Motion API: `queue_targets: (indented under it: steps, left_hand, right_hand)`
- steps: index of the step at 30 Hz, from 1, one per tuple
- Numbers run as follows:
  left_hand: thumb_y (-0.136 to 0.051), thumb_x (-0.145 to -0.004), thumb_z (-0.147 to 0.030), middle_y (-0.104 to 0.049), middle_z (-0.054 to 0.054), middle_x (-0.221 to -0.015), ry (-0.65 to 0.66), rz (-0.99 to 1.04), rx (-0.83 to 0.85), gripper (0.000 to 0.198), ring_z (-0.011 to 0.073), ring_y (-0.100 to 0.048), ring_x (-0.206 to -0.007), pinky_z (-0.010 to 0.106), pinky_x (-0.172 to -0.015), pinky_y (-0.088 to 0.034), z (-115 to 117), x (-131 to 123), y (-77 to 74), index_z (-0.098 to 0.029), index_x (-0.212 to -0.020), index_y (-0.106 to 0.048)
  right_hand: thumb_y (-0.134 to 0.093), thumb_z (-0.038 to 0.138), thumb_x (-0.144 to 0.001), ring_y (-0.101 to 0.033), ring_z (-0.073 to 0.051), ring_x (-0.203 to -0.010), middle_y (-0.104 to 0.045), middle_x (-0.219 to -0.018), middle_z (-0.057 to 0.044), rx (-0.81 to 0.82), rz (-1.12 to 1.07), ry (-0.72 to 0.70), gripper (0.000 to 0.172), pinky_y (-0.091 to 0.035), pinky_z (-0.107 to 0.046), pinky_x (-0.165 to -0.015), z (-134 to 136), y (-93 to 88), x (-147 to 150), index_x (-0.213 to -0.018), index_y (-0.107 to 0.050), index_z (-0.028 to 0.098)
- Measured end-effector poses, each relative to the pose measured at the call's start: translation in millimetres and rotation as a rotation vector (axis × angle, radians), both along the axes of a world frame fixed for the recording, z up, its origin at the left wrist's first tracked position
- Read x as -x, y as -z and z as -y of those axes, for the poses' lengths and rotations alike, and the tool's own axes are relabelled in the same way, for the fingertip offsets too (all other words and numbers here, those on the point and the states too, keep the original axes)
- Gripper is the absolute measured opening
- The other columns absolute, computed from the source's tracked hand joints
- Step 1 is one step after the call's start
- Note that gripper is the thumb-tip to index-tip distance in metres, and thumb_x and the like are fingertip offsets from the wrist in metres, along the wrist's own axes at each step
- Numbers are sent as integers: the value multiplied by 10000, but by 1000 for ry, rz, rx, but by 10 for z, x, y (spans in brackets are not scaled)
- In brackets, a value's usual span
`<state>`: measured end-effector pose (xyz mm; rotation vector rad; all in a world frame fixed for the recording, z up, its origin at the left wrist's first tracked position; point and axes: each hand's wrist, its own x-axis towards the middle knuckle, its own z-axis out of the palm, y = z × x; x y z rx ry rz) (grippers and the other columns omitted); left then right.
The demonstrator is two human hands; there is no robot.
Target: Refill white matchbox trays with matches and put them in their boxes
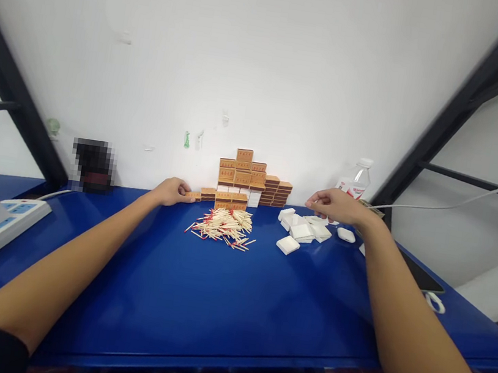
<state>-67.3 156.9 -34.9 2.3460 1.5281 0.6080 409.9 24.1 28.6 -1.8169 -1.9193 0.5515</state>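
Note:
My left hand [173,192] pinches an orange matchbox cover [192,195] at the left end of a row of boxes. Beside it lies another orange matchbox [208,194]. To the right, orange matchboxes [241,177] are stacked in a stepped pile against the wall, some of them over white inner trays [254,198]. In front of the stack lies a heap of red-tipped matches [225,226]. My right hand [332,204] hovers at the back of a loose pile of white matchbox trays [302,231]; its fingers are bent and apart, with nothing visible between them.
A clear bottle with a white cap [362,178] stands behind my right hand. Near it sits a white earphone case [346,235]; a dark flat device [419,273] and a white cable lie farther right. A power strip [17,219] occupies the left side of the blue table [195,308].

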Motion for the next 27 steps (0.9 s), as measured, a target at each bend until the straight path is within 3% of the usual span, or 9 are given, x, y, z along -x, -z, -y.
queue_targets:
  steps: [4,8,12,16,19,23,27]
  left_hand:
    - [-801,-625,-598,-727,46,-763,1,-23,-20,458,214,-646,-714,302,-637,-440,71,42,-90,-180,-802,-738]
    - [-796,-679,-545,-731,76,-848,-53,-40,-131,419,247,-649,-793,325,-682,-425,375,93,-240,-171,-862,-742]
    - [-745,-819,-488,-749,58,-945,89,-4,-372,342,228,-670,-857,327,-753,-467,982,-87,-277,-190,-986,-713]
    - [-760,-860,-429,-744,55,-999,231,95,-527,300,213,-680,-896,346,-829,-515,1459,-394,-225,-196,-1034,-682]
    - [-769,-867,-397,-738,48,-979,277,148,-559,288,203,-679,-876,346,-811,-534,1556,-503,-201,-201,-1055,-675]
    - [-775,-868,-384,-742,49,-992,277,153,-573,279,205,-682,-878,358,-806,-544,1546,-509,-181,-205,-1059,-678]
    - [-747,-895,-420,-741,66,-988,316,133,-601,300,215,-682,-876,363,-791,-547,1586,-540,-161,-194,-1083,-688]
  right_hand:
    - [-741,420,-848,-558,-140,-539,-652,-634,-35,-28,3,33,277,-449,-251,-488,-15,-7,-51,-908,-732,150]
    - [-758,459,-846,-556,-128,-560,-664,-679,-33,-146,-119,10,300,-433,-248,-497,-2,-15,103,-892,-728,164]
    - [-741,519,-862,-568,-132,-620,-678,-775,-48,-183,-542,-153,326,-441,-246,-499,117,110,821,-916,-724,198]
    - [-717,495,-897,-594,-130,-672,-705,-960,-73,-36,-731,-357,313,-533,-269,-556,353,346,1652,-1011,-731,203]
    - [-697,515,-912,-601,-133,-680,-693,-905,-57,20,-828,-385,337,-559,-281,-585,460,457,1894,-1014,-714,195]
    - [-737,518,-874,-596,-126,-679,-684,-871,-51,-11,-854,-321,342,-542,-255,-565,472,484,1865,-929,-712,182]
    - [-753,540,-852,-573,-108,-618,-663,-802,-31,111,-892,-342,371,-511,-235,-527,522,487,1914,-862,-688,175]
